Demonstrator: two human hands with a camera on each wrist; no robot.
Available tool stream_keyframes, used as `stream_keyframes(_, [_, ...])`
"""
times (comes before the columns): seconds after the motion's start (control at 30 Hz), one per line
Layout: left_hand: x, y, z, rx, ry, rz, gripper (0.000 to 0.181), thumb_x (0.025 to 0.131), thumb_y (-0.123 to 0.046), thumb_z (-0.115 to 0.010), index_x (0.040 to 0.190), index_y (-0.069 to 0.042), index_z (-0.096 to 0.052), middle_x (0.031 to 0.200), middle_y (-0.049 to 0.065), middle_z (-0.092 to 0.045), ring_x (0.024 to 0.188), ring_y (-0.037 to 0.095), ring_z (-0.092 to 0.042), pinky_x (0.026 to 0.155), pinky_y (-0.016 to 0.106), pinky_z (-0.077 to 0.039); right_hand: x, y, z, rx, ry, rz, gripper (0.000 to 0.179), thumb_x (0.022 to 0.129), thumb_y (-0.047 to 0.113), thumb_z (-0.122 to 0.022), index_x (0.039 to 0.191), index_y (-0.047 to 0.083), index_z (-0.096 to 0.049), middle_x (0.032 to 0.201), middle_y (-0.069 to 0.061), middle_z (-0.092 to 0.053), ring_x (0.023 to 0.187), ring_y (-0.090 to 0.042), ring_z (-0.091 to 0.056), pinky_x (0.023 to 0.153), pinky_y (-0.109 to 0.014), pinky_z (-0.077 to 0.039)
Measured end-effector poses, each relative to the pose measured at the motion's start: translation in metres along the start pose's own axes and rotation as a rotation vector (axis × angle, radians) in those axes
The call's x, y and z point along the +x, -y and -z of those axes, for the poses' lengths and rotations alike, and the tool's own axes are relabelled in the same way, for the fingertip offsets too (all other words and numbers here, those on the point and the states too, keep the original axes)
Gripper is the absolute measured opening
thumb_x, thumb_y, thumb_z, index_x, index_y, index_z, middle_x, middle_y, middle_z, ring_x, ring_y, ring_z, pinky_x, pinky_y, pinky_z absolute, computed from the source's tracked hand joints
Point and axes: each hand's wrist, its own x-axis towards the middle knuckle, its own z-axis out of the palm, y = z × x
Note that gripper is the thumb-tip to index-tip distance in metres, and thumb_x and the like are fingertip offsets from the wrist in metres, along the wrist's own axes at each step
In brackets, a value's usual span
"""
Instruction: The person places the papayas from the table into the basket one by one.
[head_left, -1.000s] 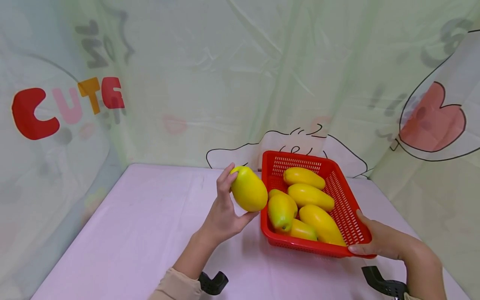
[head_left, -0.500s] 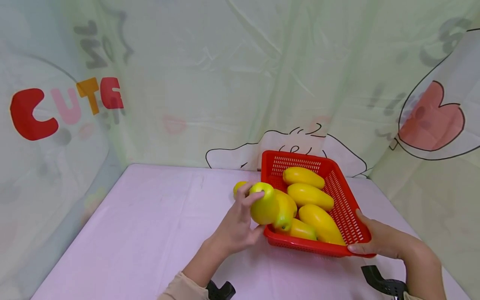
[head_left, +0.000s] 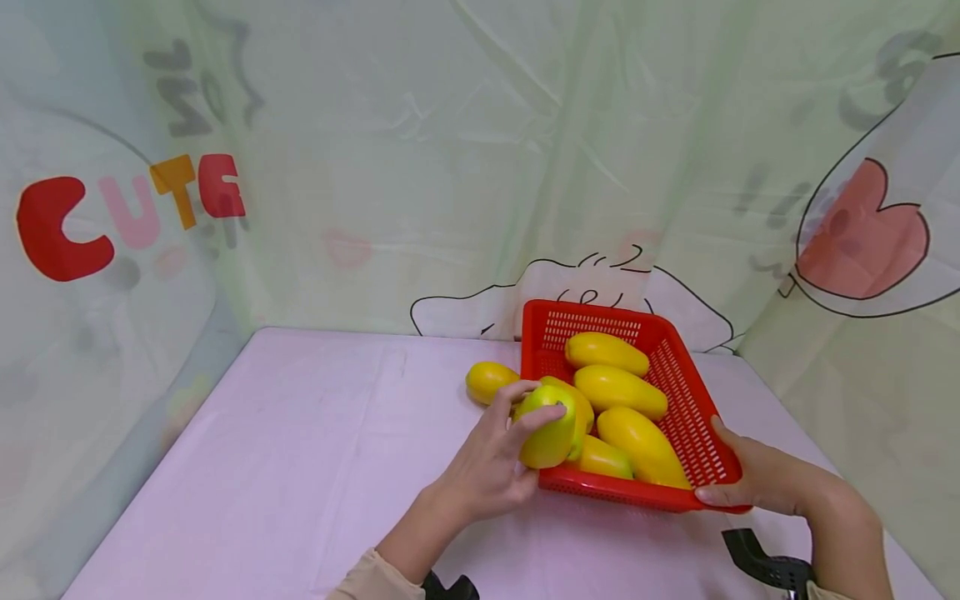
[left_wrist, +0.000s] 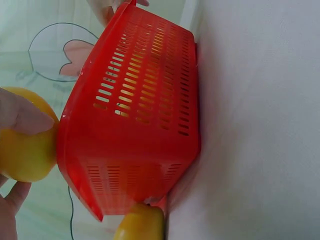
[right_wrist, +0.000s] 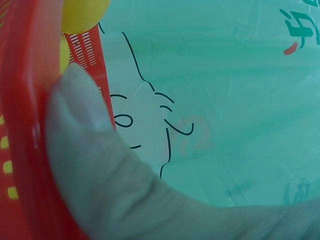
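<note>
My left hand (head_left: 480, 475) holds a yellow-green mango (head_left: 546, 437) over the near left corner of a red plastic basket (head_left: 630, 492). In the left wrist view this mango (left_wrist: 27, 155) is right at the basket's rim (left_wrist: 65, 130), with fingers on either side of it. Several yellow mangoes (head_left: 621, 392) lie inside the basket; the held one overlaps some of them. At the basket's near right corner, my right hand (head_left: 776, 479) grips the rim. The right wrist view shows its thumb (right_wrist: 90, 130) along the edge.
Another mango (head_left: 489, 381) lies on the pale table (head_left: 337, 433), just left of the basket. A printed curtain (head_left: 390, 167) rises behind the table and along both sides. A black wrist mount (head_left: 765, 562) sits at my right wrist.
My left hand has carried the mango right and down to the basket's near left corner, tilting it. The mango left of the basket has come into sight. My right hand stays put.
</note>
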Motion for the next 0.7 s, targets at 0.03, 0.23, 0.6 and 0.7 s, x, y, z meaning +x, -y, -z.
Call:
stream_keyframes(0.03, [0.0,0.0,-0.001,-0.002,-0.004,0.006,0.093,0.061,-0.004,-0.072,0.137,-0.032,-0.027,0.143,0.008,-0.023,0.124,0.019,-0.044,0.104,0.03,-0.043,0.0,0.0,0.0,0.002,0.001,-0.004,0.122,0.074,0.059,-0.068,0.146,-0.008,0.004,0.14,-0.043,-0.022,0.11,-0.049,-0.039,0.081,-0.054,-0.053])
stream_keyframes(0.23, [-0.001,-0.002,-0.008,-0.026,-0.032,0.017,0.092,0.062,-0.006,-0.072,0.137,-0.021,-0.021,0.143,0.009,-0.022,0.126,0.02,-0.041,0.107,0.032,-0.04,0.0,-0.001,0.0,0.002,-0.002,-0.015,0.125,0.071,0.061,-0.069,0.146,-0.008,0.003,0.141,-0.042,-0.022,0.11,-0.048,-0.039,0.081,-0.053,-0.054])
stream_keyframes(0.6, [-0.005,-0.006,-0.015,-0.013,-0.095,-0.007,0.088,0.066,-0.008,-0.073,0.138,-0.03,-0.026,0.138,0.012,-0.024,0.12,0.022,-0.044,0.1,0.03,-0.046,-0.001,0.001,0.0,-0.006,-0.004,-0.014,0.125,0.071,0.062,-0.069,0.147,-0.007,0.002,0.141,-0.042,-0.021,0.111,-0.049,-0.038,0.082,-0.054,-0.053])
stream_keyframes(0.7, [-0.005,-0.008,-0.015,-0.009,-0.084,0.006,0.089,0.067,-0.007,-0.073,0.138,-0.034,-0.028,0.139,0.011,-0.023,0.12,0.022,-0.044,0.099,0.03,-0.046,-0.001,0.0,0.0,-0.008,-0.004,-0.006,0.125,0.071,0.062,-0.069,0.146,-0.008,0.002,0.141,-0.042,-0.021,0.111,-0.05,-0.038,0.082,-0.055,-0.053])
